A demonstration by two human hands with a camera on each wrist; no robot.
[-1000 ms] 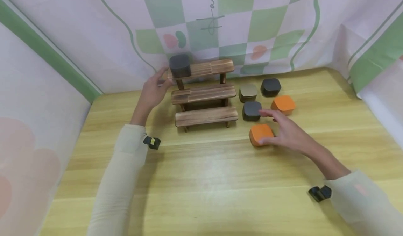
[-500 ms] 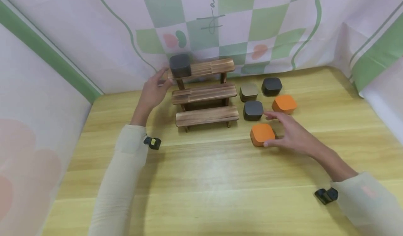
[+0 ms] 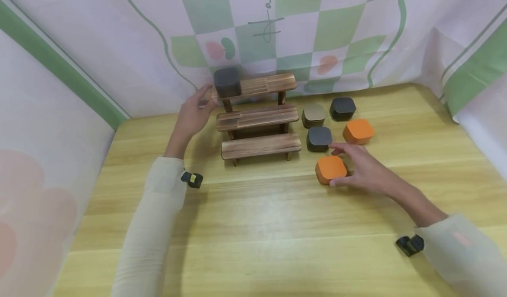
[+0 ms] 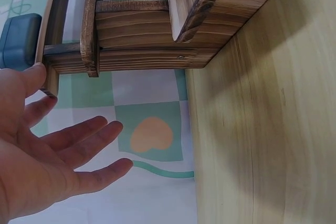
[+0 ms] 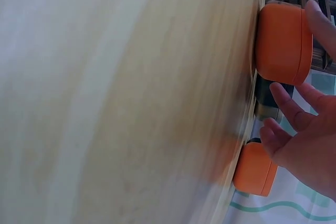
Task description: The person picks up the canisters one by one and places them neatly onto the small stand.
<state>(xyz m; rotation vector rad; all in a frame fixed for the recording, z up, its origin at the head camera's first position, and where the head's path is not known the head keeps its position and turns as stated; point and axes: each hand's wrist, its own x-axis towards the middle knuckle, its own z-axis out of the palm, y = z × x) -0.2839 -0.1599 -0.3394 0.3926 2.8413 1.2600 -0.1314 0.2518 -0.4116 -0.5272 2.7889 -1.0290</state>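
Observation:
My left hand pinches the left end of the top plank of a three-tier wooden shelf; in the left wrist view its thumb is above and its index finger below, the other fingers spread. A small dark box with rounded corners stands on that plank, right beside the thumb. At the right, my right hand is spread around a small orange box on the table. Its thumb lies at the near side of the box and its index finger reaches past the far side, close to a dark grey box.
Behind the right hand stand a second orange box, a black box and a tan box. A patterned cloth hangs close behind the shelf. The wooden table stretches toward the front.
My right hand drew back slightly to the right from the orange box, then came in again, its index finger now closer to the dark grey box. The left hand stays at the shelf.

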